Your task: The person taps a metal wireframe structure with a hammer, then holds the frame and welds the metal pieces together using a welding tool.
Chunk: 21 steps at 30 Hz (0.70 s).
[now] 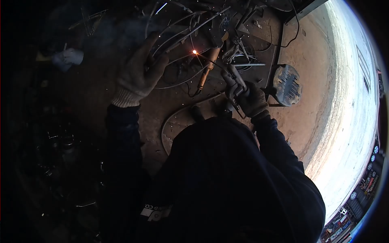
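Note:
My right hand (pixel 253 101), in a work glove, is closed around a dark welding electrode holder (pixel 236 86). A thin rod (pixel 212 62) runs from it up and left to a glowing orange spot (pixel 194 52), with small sparks around. My left hand (pixel 139 71), in a pale knitted glove, is held up left of the glow. Its thumb stands apart from the fingers, and nothing shows between them. Bent metal rods (pixel 190 30) lie beyond and right of it, some passing near its fingertips; contact is unclear. Smoke drifts above the left glove.
An orange tool with a cable (pixel 206 73) lies between the hands. A slotted stool seat (pixel 287 85) stands to the right. A hose (pixel 165 125) curves across the floor near my body. A whitish crumpled thing (pixel 71 56) is far left. Dark clutter fills the lower left.

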Available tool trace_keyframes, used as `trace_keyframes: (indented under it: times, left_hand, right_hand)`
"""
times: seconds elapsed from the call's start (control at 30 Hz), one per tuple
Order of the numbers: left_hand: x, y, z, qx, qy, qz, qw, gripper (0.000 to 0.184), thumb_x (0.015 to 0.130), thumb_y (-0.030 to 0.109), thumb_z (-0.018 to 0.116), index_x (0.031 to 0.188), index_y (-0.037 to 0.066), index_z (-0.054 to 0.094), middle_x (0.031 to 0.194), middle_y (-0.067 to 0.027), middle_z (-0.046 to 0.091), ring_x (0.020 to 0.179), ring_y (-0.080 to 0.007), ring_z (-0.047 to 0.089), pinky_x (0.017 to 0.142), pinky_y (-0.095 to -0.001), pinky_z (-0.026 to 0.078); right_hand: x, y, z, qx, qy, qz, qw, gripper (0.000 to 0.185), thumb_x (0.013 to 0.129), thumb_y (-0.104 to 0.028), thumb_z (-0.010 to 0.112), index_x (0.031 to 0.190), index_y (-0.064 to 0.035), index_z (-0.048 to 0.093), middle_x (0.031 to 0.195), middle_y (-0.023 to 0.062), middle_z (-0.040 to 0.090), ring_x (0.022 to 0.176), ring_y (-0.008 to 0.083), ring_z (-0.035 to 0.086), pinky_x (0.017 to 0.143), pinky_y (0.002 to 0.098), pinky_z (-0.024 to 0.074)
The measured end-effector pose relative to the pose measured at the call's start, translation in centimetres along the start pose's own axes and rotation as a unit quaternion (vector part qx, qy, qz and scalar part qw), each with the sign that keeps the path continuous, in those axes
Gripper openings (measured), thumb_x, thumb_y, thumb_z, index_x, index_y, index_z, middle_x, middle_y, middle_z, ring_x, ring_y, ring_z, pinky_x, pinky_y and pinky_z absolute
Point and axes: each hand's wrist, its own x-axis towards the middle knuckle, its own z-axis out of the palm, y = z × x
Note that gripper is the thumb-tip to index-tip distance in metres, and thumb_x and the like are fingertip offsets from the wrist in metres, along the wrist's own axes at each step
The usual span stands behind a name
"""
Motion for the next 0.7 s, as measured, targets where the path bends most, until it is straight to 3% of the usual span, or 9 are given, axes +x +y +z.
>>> trace_keyframes:
  times: [0.2, 0.27, 0.3, 0.37, 0.67, 0.7]
  left_hand:
    - [0.2, 0.6, -0.1, -0.049, -0.01, -0.058, 0.997, 0.052, 0.089, 0.028, 0.072, 0.134, 0.004, 0.059, 0.058, -0.0007, 0.055, 0.051, -0.0103, 0.056, 0.048, -0.0279, 0.047]
    - [0.1, 0.4, 0.1, -0.042, 0.0, -0.042, 0.998, 0.051, 0.09, 0.027, 0.072, 0.134, 0.005, 0.06, 0.057, -0.0004, 0.054, 0.051, -0.0099, 0.056, 0.048, -0.0278, 0.047]
    - [0.0, 0.3, 0.1, -0.039, 0.004, -0.035, 0.999, 0.051, 0.09, 0.027, 0.072, 0.134, 0.005, 0.06, 0.057, -0.0004, 0.054, 0.051, -0.0098, 0.056, 0.048, -0.0277, 0.047]
    - [-0.1, 0.2, 0.1, -0.03, 0.005, -0.028, 0.999, 0.05, 0.09, 0.027, 0.072, 0.133, 0.005, 0.06, 0.058, -0.0004, 0.054, 0.051, -0.0099, 0.056, 0.047, -0.0278, 0.048]
    - [0.2, 0.9, -0.4, -0.034, -0.022, -0.075, 0.996, 0.052, 0.087, 0.024, 0.075, 0.132, 0.003, 0.06, 0.064, -0.0023, 0.058, 0.055, -0.0127, 0.056, 0.053, -0.031, 0.048]
    - [0.3, 1.0, -0.6, -0.033, -0.032, -0.082, 0.996, 0.051, 0.087, 0.022, 0.074, 0.133, 0.003, 0.06, 0.075, -0.0054, 0.059, 0.065, -0.016, 0.058, 0.06, -0.0325, 0.049]
  right_hand:
    - [0.1, 0.0, 0.2, -0.005, -0.013, 0.001, 1.0, 0.069, 0.079, -0.048, 0.073, 0.128, -0.0025, 0.057, 0.109, 0.0225, 0.069, 0.102, 0.0391, 0.068, 0.086, 0.0453, 0.0537]
    - [0.1, -0.2, 0.2, 0.003, 0.011, -0.029, 1.0, 0.055, 0.08, -0.034, 0.073, 0.122, -0.0016, 0.062, 0.101, 0.0215, 0.07, 0.096, 0.0372, 0.069, 0.082, 0.0443, 0.0546]
    - [0.2, -0.3, 0.1, 0.003, 0.011, -0.029, 1.0, 0.055, 0.08, -0.034, 0.073, 0.122, -0.0016, 0.062, 0.101, 0.0215, 0.07, 0.096, 0.0372, 0.069, 0.082, 0.0443, 0.0546]
    - [0.3, -0.5, -0.1, -0.007, -0.012, -0.014, 1.0, 0.068, 0.079, -0.049, 0.073, 0.127, -0.0034, 0.058, 0.11, 0.0223, 0.069, 0.103, 0.039, 0.068, 0.086, 0.0451, 0.0536]
    - [0.6, 0.1, 0.5, 0.003, -0.003, -0.013, 1.0, 0.063, 0.08, -0.05, 0.072, 0.125, -0.0072, 0.061, 0.109, 0.0185, 0.07, 0.103, 0.0354, 0.068, 0.087, 0.0443, 0.0538]
    - [0.7, 0.5, 0.7, -0.003, 0.001, -0.036, 0.999, 0.06, 0.08, -0.05, 0.072, 0.122, -0.008, 0.062, 0.107, 0.0179, 0.07, 0.102, 0.0354, 0.068, 0.087, 0.0441, 0.0539]
